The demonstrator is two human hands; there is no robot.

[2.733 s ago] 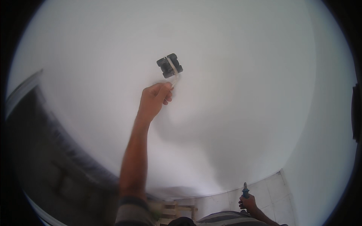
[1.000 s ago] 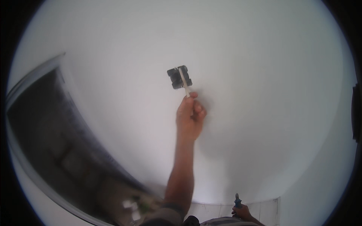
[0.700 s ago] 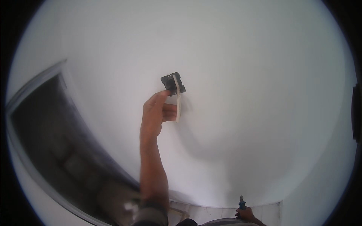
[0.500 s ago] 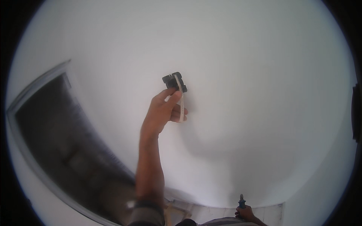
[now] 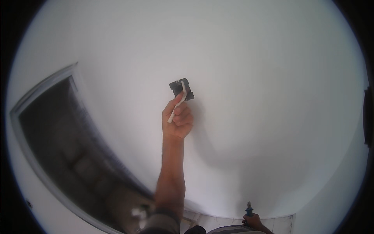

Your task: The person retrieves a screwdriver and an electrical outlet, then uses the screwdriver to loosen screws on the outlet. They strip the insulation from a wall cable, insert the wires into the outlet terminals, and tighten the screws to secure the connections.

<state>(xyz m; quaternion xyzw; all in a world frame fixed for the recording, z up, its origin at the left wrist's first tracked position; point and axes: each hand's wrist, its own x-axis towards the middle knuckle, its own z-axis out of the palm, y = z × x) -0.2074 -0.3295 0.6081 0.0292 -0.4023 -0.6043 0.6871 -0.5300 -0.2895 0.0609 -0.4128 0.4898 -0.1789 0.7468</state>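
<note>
**A bare white wall beside a dark doorway**

A plain white wall (image 5: 253, 78) fills nearly the whole view, smooth and evenly lit, with a soft grey shadow (image 5: 222, 148) falling across its lower middle. On the left a doorway (image 5: 66, 148) with a pale frame (image 5: 43, 87) opens onto a dim space; what lies inside is too blurred to tell. At the bottom a strip of light tiled floor (image 5: 272, 224) meets the foot of the wall. A dark fitting (image 5: 367, 117) sits at the far right edge.
</note>
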